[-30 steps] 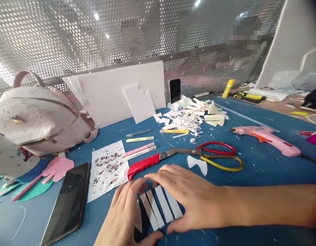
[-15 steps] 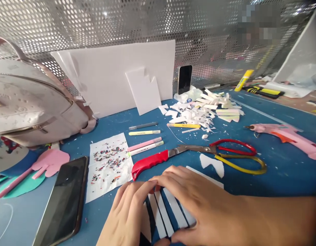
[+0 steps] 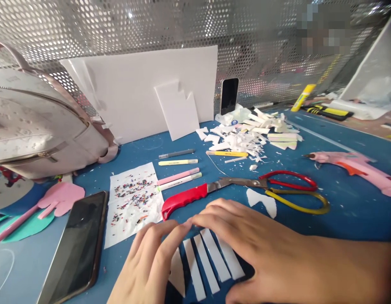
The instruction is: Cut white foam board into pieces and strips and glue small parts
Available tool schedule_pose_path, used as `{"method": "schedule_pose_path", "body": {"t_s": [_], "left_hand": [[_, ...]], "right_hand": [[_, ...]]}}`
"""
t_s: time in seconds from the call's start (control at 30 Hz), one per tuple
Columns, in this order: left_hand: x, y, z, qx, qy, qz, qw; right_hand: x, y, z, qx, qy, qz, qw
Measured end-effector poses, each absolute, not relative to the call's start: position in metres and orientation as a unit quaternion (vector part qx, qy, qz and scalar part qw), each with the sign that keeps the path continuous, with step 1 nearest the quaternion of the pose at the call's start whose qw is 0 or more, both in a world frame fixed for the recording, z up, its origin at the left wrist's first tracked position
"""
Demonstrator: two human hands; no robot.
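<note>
Several white foam strips (image 3: 211,264) lie side by side on the blue table (image 3: 341,211) near its front edge. My left hand (image 3: 151,266) rests on the left strips, fingers stretched out and lying flat. My right hand (image 3: 246,242) arches over the right strips with its fingertips meeting the left hand's at the strips' far ends. Neither hand grips anything. Just beyond the fingers lies a red-handled cutter (image 3: 184,198).
Red-and-yellow scissors (image 3: 277,188), a white scrap (image 3: 261,200), pens (image 3: 178,169), a speckled paper sheet (image 3: 133,202), a dark phone (image 3: 75,245), a pale backpack (image 3: 39,122), a pink glue gun (image 3: 354,166), a scrap pile (image 3: 246,137) and upright white boards (image 3: 144,90).
Both hands slid slightly toward me along the strips, showing more of their length. The view shifted left and closer; the scissors and cutter stayed put.
</note>
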State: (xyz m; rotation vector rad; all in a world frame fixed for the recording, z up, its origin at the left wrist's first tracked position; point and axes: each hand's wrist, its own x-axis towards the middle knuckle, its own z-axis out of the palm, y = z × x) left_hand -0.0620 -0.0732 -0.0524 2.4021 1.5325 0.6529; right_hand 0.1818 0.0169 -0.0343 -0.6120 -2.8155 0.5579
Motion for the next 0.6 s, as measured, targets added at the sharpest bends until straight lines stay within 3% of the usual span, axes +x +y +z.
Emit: {"method": "schedule_pose_path", "body": {"t_s": [0.6], "left_hand": [[-0.073, -0.064, -0.067, 0.826, 0.518, 0.198, 0.098]], "right_hand": [[0.182, 0.019, -0.025, -0.205, -0.956, 0.194, 0.083]]}}
